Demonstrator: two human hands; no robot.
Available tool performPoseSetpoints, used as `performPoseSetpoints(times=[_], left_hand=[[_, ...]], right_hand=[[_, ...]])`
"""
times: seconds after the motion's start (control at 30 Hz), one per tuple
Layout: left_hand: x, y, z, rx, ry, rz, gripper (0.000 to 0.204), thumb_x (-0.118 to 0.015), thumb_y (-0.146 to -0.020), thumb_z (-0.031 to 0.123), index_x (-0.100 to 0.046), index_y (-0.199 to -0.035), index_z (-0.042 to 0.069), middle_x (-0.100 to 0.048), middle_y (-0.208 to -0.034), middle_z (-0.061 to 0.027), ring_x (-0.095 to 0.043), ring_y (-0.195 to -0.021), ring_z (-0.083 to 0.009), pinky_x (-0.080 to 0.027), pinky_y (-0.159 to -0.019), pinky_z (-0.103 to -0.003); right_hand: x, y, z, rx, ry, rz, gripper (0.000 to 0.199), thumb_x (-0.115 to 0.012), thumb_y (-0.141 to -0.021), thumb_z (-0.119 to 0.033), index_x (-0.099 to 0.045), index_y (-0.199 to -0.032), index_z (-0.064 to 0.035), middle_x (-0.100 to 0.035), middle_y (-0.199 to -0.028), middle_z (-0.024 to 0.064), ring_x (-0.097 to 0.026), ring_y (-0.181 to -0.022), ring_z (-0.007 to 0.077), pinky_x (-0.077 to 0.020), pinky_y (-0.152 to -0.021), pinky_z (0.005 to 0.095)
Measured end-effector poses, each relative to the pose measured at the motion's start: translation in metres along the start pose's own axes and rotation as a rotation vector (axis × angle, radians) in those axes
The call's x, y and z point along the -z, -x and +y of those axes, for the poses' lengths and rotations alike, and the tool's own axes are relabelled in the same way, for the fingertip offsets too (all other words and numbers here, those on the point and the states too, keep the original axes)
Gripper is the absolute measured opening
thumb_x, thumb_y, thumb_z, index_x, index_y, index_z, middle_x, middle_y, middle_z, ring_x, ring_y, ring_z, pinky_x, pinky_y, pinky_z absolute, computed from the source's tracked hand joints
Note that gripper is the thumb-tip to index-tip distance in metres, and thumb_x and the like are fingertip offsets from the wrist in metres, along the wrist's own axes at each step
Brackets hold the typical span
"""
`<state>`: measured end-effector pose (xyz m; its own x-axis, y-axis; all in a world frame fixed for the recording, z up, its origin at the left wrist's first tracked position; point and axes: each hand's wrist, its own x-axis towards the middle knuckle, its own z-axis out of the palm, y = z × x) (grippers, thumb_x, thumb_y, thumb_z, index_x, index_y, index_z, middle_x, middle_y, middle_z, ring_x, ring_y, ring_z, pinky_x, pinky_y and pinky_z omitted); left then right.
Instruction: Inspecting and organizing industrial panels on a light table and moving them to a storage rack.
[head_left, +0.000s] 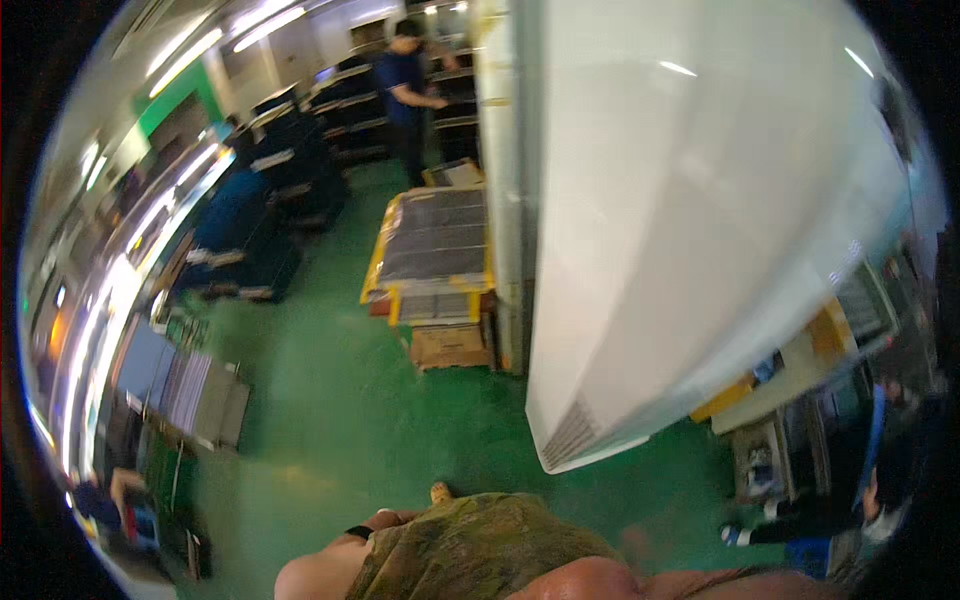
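My left hand (385, 519) is at the lower middle, close against my camouflage shirt (450, 545), with a black band (358, 532) on the wrist. Its fingers are mostly hidden by the shirt, so I cannot see whether it holds anything. My right arm (720, 583) runs along the lower edge toward the right, and its hand does not show. A tall white cabinet-like housing (630, 220) with vent slots near its bottom corner rises just ahead of me on the right.
Green floor (340, 400) runs ahead, with a yellow-edged cart (435, 240) and cardboard box (452, 347) beside the housing. A co-worker (403, 90) stands at dark racks (345, 105). Metal cart (195, 395) and a lit bench line the left. Another person (800, 520) is at right.
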<state>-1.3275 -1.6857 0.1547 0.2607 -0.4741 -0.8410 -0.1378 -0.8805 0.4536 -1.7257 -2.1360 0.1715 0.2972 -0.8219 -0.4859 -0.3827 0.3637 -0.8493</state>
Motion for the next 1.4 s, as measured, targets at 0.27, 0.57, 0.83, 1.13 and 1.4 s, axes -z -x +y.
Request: performPoseSetpoints(times=[0.27, 0.57, 0.83, 1.13, 1.4], left_hand=[[-0.002, 0.034, -0.09, 0.046, 0.387, 0.156, 0.043, -0.049, -0.086, 0.03, -0.047, -0.122, 0.005, -0.045, -0.122, -0.0135, -0.041, -0.105, -0.0263, -0.036, -0.087, -0.043], [0.033, 0.054, -0.208, 0.205, 0.792, 0.328, 0.04, -0.049, -0.087, 0.027, -0.05, -0.119, 0.005, -0.048, -0.119, -0.0128, -0.044, -0.101, -0.0244, -0.038, -0.084, -0.041], [0.094, 0.04, -0.26, 0.3, 1.074, 0.421, 0.037, -0.049, -0.087, 0.025, -0.053, -0.117, 0.004, -0.051, -0.117, -0.0122, -0.046, -0.098, -0.0228, -0.039, -0.082, -0.04], [0.243, 0.056, -0.267, 0.337, 1.327, 0.696, 0.034, -0.049, -0.087, 0.022, -0.055, -0.115, 0.003, -0.054, -0.114, -0.0115, -0.049, -0.095, -0.0209, -0.04, -0.08, -0.039], [0.328, 0.013, -0.408, 0.448, 1.768, 0.874, 0.031, -0.048, -0.083, 0.014, -0.06, -0.111, 0.009, -0.06, -0.105, -0.0029, -0.051, -0.093, -0.0173, -0.041, -0.079, -0.036]], right_hand=[[-0.227, 0.013, -0.062, -0.11, 0.419, -0.8, 0.044, -0.048, -0.092, -0.023, -0.041, -0.13, -0.003, -0.046, -0.13, 0.0141, -0.043, -0.12, 0.0255, -0.033, -0.101, 0.0394], [-0.446, 0.006, -0.15, 0.068, 0.867, -1.36, 0.045, -0.051, -0.09, -0.018, -0.04, -0.131, -0.0018, -0.046, -0.128, 0.0167, -0.042, -0.121, 0.0241, -0.0326, -0.102, 0.0395], [-0.722, 0.085, -0.348, 0.496, 0.204, -1.384, 0.013, -0.053, -0.085, -0.008, -0.061, -0.091, 0.0002, -0.062, -0.086, 0.0075, -0.058, -0.08, 0.0161, -0.047, -0.074, 0.0296], [-1.013, 0.308, -0.6, 0.62, -1.0, -2.912, 0.018, -0.054, -0.088, -0.012, -0.058, -0.075, -0.0013, -0.064, -0.074, 0.0175, -0.061, -0.06, 0.0243, -0.0489, -0.049, 0.0274], [-1.19, 0.41, -0.596, 0.534, -1.096, -3.006, 0.017, -0.063, -0.081, -0.014, -0.056, -0.096, -0.0092, -0.063, -0.073, 0.0143, -0.059, -0.055, 0.0216, -0.0479, -0.046, 0.0258]])
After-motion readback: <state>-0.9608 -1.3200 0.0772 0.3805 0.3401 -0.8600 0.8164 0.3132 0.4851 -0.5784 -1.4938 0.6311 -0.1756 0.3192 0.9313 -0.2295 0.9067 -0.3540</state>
